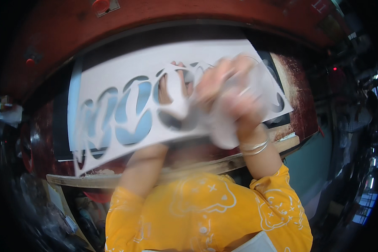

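A large white sheet (126,69) with rows of long, sole-shaped holes spans the work surface, its near edge raised. My left hand (167,90) is beneath it, showing through the holes with fingers stretched apart; a white strip of the sheet crosses in front of it. Motion smears my right hand (228,86), which is above the right part of the sheet. Its fingers are closed around pale, rounded cut-out pieces (224,133) that hang below the palm. How many pieces there are cannot be made out.
A light blue sheet (74,113) lies under the white one, over a black pad (61,126). Behind stands a red machine body (155,14) with a red button (100,6). The worn red table (302,96) ends in a wooden front edge (92,180).
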Motion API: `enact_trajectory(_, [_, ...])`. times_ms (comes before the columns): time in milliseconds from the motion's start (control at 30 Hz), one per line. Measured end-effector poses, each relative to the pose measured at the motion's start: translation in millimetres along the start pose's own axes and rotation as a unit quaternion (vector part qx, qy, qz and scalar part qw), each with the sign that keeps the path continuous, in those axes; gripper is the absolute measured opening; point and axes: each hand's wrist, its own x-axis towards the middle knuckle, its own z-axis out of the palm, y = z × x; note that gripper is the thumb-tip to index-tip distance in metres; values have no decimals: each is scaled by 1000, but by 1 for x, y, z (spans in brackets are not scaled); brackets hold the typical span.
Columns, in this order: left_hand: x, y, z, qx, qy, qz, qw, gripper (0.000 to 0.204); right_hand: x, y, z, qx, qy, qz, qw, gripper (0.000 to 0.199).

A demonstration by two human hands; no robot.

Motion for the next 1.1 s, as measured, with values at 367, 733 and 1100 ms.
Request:
enact_trajectory(367, [39, 46, -66, -122, -218, -82, 965, 42, -21, -7, 27, -249, -104, -92, 959, 26])
enact_trajectory(733, [40, 36, -73, -260, -283, 7, 923, 32, -38, -63, -38, -412, 108, 259, 867, 36])
enact_trajectory(1100, [-15, 19, -18, -663, -354, -302, 586, 25, -120, -27, -11, -301, 297, 248, 872, 45])
